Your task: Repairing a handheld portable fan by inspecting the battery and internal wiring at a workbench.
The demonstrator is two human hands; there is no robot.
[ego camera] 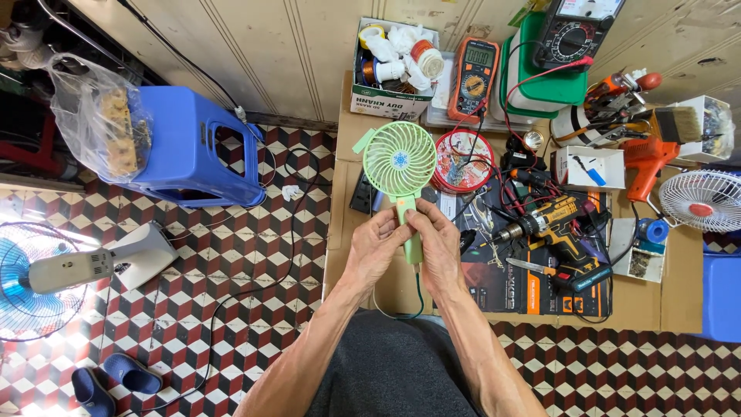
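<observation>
A small light-green handheld fan (400,161) with a round grille is held upright over a low cardboard-covered table (679,301). My left hand (374,247) and my right hand (438,245) both grip its handle from either side, fingers wrapped around it. A thin green cable (419,297) hangs from the bottom of the handle toward my lap.
On the table lie a yellow cordless drill (552,224), an orange multimeter (475,73), a black analogue meter (575,27), a box of wire spools (394,66), an orange tool (644,162) and a white fan (704,201). A blue stool (193,147) and blue standing fan (46,278) are at the left.
</observation>
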